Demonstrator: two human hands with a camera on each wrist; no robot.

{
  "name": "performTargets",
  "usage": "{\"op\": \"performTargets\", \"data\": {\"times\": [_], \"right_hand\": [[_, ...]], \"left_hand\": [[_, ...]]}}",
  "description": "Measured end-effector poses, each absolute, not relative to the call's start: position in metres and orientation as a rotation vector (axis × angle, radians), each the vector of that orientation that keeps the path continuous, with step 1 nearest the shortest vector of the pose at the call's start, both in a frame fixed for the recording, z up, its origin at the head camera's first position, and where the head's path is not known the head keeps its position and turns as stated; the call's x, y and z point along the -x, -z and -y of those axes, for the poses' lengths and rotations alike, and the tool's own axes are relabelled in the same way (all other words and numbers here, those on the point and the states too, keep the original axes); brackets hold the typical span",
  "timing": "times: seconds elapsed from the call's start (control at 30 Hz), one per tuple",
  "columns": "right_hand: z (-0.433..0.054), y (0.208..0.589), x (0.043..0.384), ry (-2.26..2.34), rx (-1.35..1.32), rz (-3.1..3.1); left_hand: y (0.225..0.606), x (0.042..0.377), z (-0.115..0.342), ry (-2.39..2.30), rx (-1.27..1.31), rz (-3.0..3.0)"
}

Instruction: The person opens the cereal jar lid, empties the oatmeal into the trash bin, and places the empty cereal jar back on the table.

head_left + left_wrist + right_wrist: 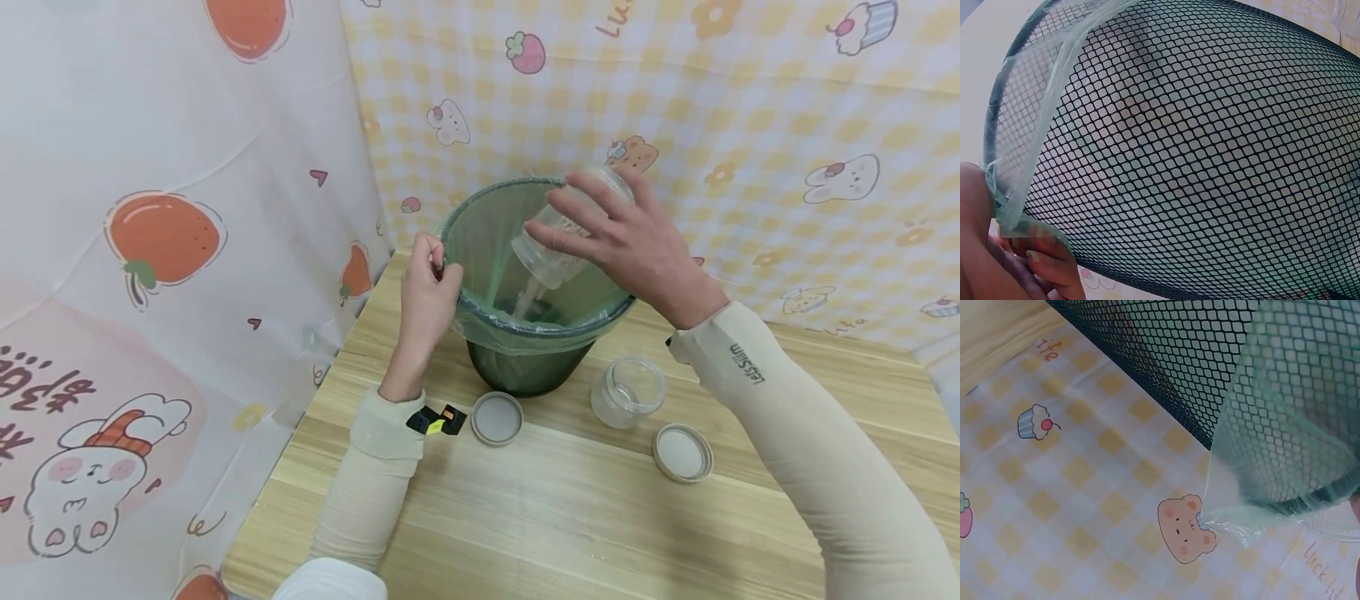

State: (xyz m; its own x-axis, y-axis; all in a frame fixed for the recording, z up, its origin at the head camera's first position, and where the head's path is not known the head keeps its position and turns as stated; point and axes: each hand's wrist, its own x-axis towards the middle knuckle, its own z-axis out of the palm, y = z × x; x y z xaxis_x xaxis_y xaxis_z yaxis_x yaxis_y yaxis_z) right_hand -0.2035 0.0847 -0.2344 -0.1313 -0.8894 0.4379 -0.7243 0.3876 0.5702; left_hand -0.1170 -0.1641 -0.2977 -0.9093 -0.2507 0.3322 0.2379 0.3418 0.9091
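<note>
A dark mesh trash can (517, 367) stands on the table, lined with a green plastic bag (480, 225) folded over its rim. My left hand (431, 292) grips the rim and bag at the left side; in the left wrist view its fingers (1054, 262) curl under the bag's edge. Over the can's opening, my right hand (626, 237) holds a clear jar (551, 254), tilted mouth-down to the left. Pale grainy stuff (528, 296) runs from the jar's mouth into the bag. The right wrist view shows mostly the mesh (1172, 350) and the bag's overhang (1235, 522).
A second clear jar (628, 392) stands lidless to the right of the can's base. One round lid (497, 418) lies in front of the can, another lid (682, 452) farther right. Patterned cloth (750, 100) hangs behind the wooden table (562, 517) and on its left.
</note>
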Motion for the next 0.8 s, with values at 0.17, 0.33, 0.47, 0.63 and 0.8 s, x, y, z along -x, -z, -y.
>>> {"op": "performTargets", "data": {"times": [0.17,0.33,0.47,0.63,0.8], "right_hand": [[-0.0852,0.2347,0.2034,0.258,-1.384,1.888],[-0.0849,0.2343,0.2027,0.285,-1.393,1.918],[-0.0842,0.2332,0.2020,0.319,-1.393,1.929],[-0.0836,0.2321,0.2018,0.353,-1.390,1.926],[-0.0841,0.2318,0.2016,0.357,-1.397,1.921]], "left_hand": [[0.2980,0.1175,0.1635,1.586,-0.002,2.195],[0.2982,0.1172,0.1642,1.583,-0.015,2.192],[0.2980,0.1171,0.1654,1.585,-0.018,2.196],[0.2981,0.1174,0.1655,1.576,-0.011,2.195],[0.2993,0.1180,0.1651,1.565,0.000,2.193]]}}
